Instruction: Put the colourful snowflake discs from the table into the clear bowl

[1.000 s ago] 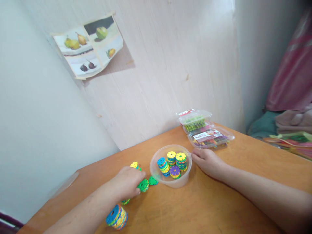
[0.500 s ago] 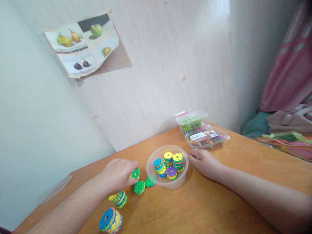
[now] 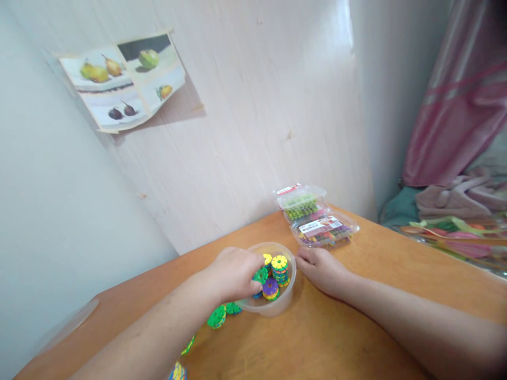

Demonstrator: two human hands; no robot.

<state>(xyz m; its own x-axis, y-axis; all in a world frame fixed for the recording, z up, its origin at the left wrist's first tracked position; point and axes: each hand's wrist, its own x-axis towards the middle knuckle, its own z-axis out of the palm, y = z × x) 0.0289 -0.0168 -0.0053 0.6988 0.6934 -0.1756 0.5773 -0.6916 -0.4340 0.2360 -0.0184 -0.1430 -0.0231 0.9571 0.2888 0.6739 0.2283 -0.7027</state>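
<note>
My left hand (image 3: 237, 274) is over the left side of a clear round plastic tub (image 3: 273, 310). Its thumb and fingers pinch a stack of notched plastic discs (image 3: 261, 275) with a green one on top. Inside the tub stand other disc stacks, among them a yellow-topped stack (image 3: 280, 264) and a purple-topped stack (image 3: 271, 288). My right hand (image 3: 320, 268) rests on the table as a loose fist, right beside the tub's right rim. On the table under my left forearm lie a green-topped stack (image 3: 216, 316), another green disc piece (image 3: 233, 308) and partly hidden stacks (image 3: 178, 371).
Behind my right hand, clear lidded boxes stand on the wooden table (image 3: 380, 285): one with green pieces (image 3: 301, 207), one with mixed colours (image 3: 328, 232). Fruit pictures (image 3: 122, 82) hang on the wall. Pink cloth (image 3: 443, 116) and other fabrics lie beyond the right edge.
My left hand has lifted the green-topped disc stack from the table and carried it right, over the tub. My right hand stays beside the tub. The view has shifted slightly.
</note>
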